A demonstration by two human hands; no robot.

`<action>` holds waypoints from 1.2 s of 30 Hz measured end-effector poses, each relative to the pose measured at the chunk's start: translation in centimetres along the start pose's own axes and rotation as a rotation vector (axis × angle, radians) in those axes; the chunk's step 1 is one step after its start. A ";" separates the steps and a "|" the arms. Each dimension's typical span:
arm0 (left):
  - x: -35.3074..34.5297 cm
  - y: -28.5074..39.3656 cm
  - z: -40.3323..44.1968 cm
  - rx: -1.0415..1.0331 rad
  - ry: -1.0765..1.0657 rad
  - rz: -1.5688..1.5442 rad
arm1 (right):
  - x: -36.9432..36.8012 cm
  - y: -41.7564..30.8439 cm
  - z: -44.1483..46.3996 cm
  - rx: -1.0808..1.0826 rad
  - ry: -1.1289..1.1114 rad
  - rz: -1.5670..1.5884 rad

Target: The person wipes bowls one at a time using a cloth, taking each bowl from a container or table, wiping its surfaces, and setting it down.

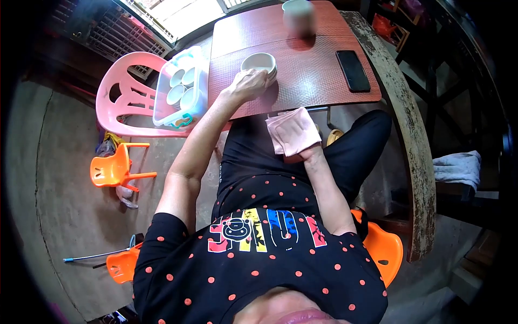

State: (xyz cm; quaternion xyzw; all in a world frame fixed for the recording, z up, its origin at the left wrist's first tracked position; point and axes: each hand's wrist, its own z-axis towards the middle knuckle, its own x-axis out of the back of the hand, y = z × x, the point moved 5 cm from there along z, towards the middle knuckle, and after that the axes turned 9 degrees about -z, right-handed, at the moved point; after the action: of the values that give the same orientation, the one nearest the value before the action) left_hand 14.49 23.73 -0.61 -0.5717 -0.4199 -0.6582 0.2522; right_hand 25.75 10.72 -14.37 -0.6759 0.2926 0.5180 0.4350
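Note:
My left hand (249,86) reaches onto the red table, its fingers closed on the near rim of a white bowl (258,61). The bowl stands upright; a second rim shows under it, so it looks like a small stack. In front of my lap, a folded pink cloth (293,131) lies over my right hand (308,153). Its fingers are mostly hidden beneath the cloth, which it holds up. Left of the table, a clear plastic tub (202,81) holds several white cups (175,95).
The red table (232,40) carries a black phone (353,71) at the right and a pale, blurred container (298,19) at the far edge. A pink chair (116,105) supports the tub. Small orange chairs (110,168) stand on the floor. A worn wooden bench (418,178) runs along the right.

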 end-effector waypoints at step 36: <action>-0.9 -29.7 -10.4 0.700 -0.067 -0.250 | 1.1 0.6 0.5 -0.031 0.004 0.049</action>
State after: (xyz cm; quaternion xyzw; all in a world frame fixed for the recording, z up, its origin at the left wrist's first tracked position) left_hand -15.08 30.32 -9.23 -0.4162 -0.6941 -0.4817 0.3361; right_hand 25.36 10.93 -15.66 -0.6761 0.3018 0.5318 0.4112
